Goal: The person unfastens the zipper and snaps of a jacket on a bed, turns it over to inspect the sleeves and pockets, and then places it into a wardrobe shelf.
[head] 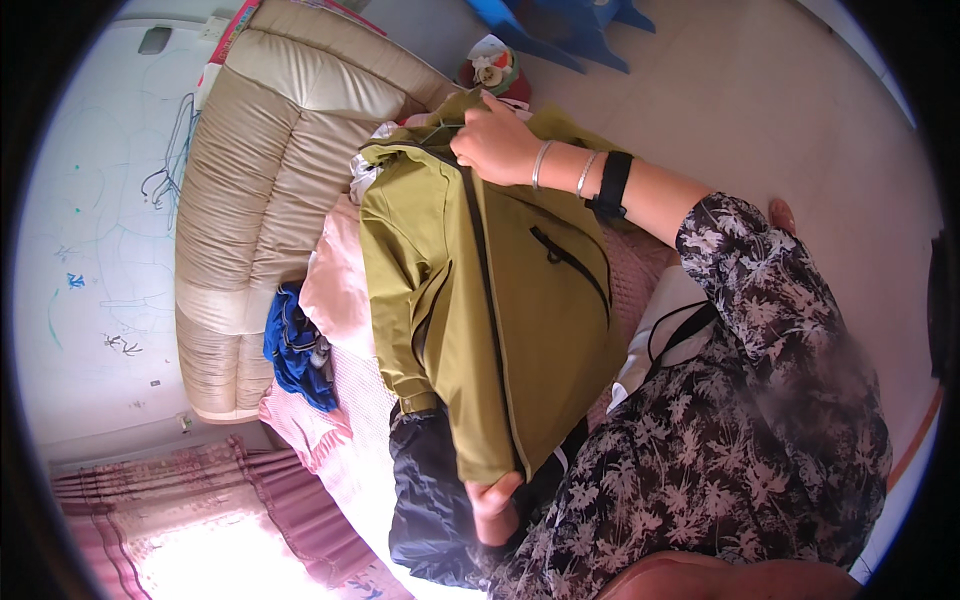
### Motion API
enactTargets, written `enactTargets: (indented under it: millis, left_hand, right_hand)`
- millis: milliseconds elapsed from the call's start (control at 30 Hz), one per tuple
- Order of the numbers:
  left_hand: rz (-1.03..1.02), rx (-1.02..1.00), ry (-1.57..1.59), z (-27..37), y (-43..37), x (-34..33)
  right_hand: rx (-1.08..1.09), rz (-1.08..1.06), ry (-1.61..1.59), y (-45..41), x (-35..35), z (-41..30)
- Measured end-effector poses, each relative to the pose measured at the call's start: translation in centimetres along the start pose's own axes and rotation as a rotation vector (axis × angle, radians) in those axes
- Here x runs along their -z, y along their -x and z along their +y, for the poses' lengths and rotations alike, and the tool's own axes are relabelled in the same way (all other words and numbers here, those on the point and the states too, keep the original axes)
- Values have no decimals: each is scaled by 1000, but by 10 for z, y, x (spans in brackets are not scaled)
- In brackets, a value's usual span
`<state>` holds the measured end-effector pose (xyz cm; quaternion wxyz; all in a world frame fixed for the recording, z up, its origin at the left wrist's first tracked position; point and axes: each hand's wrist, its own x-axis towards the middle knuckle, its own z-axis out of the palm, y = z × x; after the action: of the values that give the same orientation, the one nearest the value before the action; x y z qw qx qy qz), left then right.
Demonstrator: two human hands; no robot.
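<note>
An olive-green zip jacket point(540, 300) lies spread before me over the pink bed cover, its dark front zipper running lengthwise. My right hand point(495, 142), with bracelets and a black strap along the arm, grips the jacket by its collar. Thin greenish lines, perhaps a hanger point(444, 129), show in the neck opening beside the fingers. At the opposite end, my left hand point(493, 499) pinches the bottom hem near the zipper. Part of that hand is hidden by the cloth. A black garment point(431, 487) lies beneath the hem and the cuff.
Beyond the jacket stands a padded beige headboard point(225, 202). A blue garment point(296, 352) and a pale pink cloth point(341, 277) lie on the bed point(360, 450). A filled waste bin point(499, 71) and blue plastic furniture point(562, 30) stand on the floor. Curtains point(307, 510) hang by a bright window.
</note>
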<state>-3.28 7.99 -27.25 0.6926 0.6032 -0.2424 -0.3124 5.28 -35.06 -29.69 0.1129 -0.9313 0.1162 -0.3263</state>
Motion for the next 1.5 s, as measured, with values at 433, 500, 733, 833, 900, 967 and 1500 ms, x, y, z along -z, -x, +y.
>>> enactTargets:
  millis: [433, 500, 733, 833, 900, 967, 1500]
  left_hand:
    - [417, -17, 60, -32, -4, 38]
    - [362, 109, 244, -31, -19, 0]
    - [583, 242, 197, -50, -45, -10]
    - [491, 156, 122, -48, -42, -11]
    - [270, 162, -79, -42, -26, -5]
    - [224, 214, -146, -35, -29, -16]
    - [957, -284, -399, -9, 44, 56]
  right_hand:
    - [-43, -214, -90, 86, -18, 23]
    - [-41, -293, -114, 109, -28, 30]
    - [-249, -573, -180, 120, -25, 29]
    - [-465, -579, -222, 98, -23, 35]
    - [-533, -482, -275, 77, -38, 30]
    - [-543, -352, -310, 60, -59, 47]
    - [-601, 157, -1022, 18, -50, 56]
